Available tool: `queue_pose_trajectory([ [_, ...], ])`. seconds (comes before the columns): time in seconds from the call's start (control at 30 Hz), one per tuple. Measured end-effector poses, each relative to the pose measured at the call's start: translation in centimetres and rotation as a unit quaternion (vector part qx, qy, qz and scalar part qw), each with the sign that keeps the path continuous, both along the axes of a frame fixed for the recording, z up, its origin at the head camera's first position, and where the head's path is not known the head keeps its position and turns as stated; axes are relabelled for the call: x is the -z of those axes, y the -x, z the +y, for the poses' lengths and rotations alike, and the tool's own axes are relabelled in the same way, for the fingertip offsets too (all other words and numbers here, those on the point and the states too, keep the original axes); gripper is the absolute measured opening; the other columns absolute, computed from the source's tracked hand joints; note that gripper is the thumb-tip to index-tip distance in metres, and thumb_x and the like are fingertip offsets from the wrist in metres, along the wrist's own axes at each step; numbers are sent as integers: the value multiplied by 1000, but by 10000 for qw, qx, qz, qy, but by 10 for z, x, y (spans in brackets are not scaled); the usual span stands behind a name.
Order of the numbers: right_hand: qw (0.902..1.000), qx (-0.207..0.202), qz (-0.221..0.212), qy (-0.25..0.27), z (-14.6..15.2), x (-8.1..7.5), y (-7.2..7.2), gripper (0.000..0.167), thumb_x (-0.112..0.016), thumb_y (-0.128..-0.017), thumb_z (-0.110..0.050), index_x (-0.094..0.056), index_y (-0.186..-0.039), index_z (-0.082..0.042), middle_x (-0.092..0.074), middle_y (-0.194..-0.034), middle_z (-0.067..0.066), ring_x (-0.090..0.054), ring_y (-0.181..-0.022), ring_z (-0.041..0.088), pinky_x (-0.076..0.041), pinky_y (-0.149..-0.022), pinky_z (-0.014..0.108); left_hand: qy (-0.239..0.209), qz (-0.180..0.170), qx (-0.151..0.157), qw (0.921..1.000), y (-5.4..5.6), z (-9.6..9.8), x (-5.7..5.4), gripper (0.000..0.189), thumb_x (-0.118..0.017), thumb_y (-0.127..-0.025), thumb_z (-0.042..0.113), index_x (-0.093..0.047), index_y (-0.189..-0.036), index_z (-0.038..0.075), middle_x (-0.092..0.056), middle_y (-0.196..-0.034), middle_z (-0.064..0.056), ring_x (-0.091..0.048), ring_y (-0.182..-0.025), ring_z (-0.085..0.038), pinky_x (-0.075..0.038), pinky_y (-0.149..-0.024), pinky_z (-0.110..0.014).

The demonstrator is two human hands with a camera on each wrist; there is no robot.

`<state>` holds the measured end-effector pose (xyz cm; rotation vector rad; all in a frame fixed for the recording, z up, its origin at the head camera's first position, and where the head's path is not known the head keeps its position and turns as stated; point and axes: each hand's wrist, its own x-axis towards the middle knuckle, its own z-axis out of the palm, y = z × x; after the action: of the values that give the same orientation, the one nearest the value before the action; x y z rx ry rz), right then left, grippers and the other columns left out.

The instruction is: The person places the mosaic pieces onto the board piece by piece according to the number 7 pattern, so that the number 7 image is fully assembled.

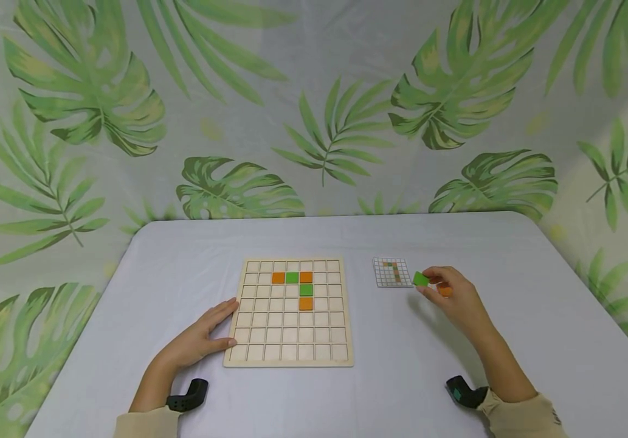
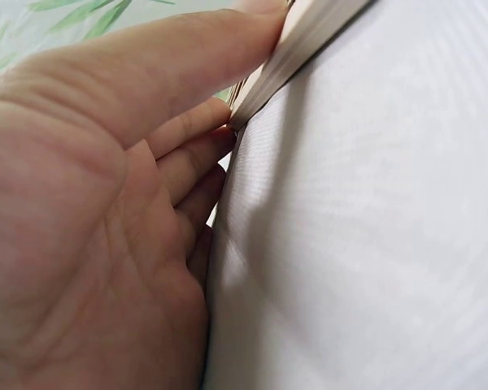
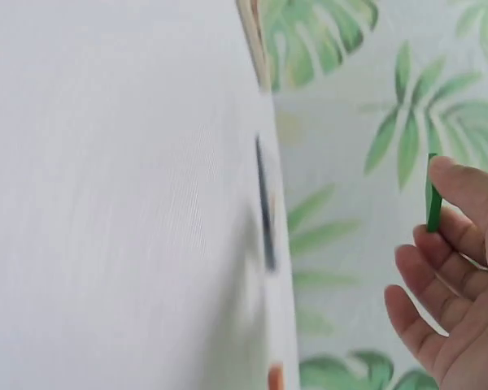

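On the white table lies a wooden grid board point(image 1: 275, 336) with three orange tiles and two green tiles set in its upper cells. The left hand point(image 1: 199, 337) rests at the board's left edge, thumb and fingertips touching the rim with the fingers straight; in the left wrist view the thumb point(image 2: 195, 57) lies against the wooden side. Off the board's right side, the right hand point(image 1: 453, 298) pinches a green square tile point(image 1: 420, 279) between thumb and fingertips. The right wrist view shows this tile point(image 3: 433, 195) edge-on, raised above the table.
A small printed grid card point(image 1: 393, 272) with a coloured pattern lies between the board and the right hand. An orange tile point(image 1: 444, 290) shows partly behind the right hand. A leaf-patterned cloth point(image 1: 335, 134) hangs behind the table's far edge.
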<state>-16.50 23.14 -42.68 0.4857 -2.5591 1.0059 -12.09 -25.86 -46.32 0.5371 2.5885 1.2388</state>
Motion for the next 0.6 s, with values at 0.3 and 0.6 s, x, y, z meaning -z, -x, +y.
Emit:
queue_pose_trajectory([
  [0.3, 9924, -1186, 227, 237, -68, -6, 2, 30, -74, -73, -6, -61, -100, -7, -57, -98, 0, -54, -86, 17, -48, -73, 34, 8, -9, -20, 10000, 0, 0, -1, 79, -69, -79, 30, -27, -142, 7, -18, -147, -10, -7, -133, -36, -9, -100, -58],
  [0.6, 9776, -2082, -264, 177, -123, 12, 4, 29, -72, -76, -9, -59, -102, -6, -57, -99, -1, -55, -86, 21, -48, -73, 34, 16, -56, -26, 10000, 0, -1, 1, 80, -68, -79, 32, -26, -142, 8, -18, -148, -8, -7, -134, -34, -9, -101, -57],
])
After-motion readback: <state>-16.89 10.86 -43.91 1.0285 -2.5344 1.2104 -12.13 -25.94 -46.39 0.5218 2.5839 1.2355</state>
